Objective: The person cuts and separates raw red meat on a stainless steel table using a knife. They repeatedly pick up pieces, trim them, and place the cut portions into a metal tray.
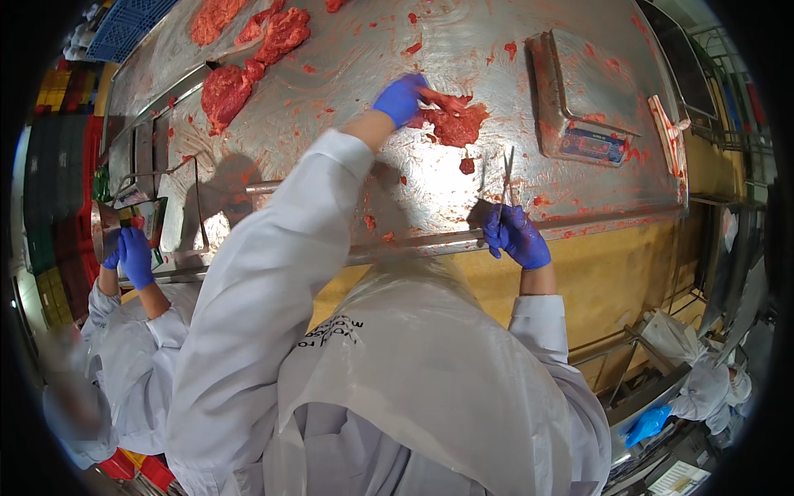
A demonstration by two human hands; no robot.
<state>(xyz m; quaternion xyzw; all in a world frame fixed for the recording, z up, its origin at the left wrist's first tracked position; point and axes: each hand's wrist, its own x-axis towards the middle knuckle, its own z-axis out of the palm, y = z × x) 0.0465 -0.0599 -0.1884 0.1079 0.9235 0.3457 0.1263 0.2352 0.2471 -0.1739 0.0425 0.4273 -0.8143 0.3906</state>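
Note:
My blue-gloved left hand (pixel 399 100) reaches far over the steel table, its fingers closed on one end of a ragged piece of red raw meat (pixel 460 126). The rest of that piece spreads out on the wet steel to the right of the hand. Nearer the table's front edge, my blue-gloved right hand (pixel 521 236) is closed round the handles of a pair of scissors (pixel 508 178). Their slim blades point away from me and stand slightly apart, clear of the meat. A small scrap of meat (pixel 467 166) lies between the scissors and the larger piece.
Smears and scraps cover the steel table (pixel 347 50). Larger meat pieces (pixel 226 93) lie at far left. A flat scale (pixel 591 91) stands at right, beside a pale, red-streaked strip (pixel 667 132). At left a co-worker's gloved hand (pixel 135 256) is near a metal rack; another person (pixel 703 393) is at lower right.

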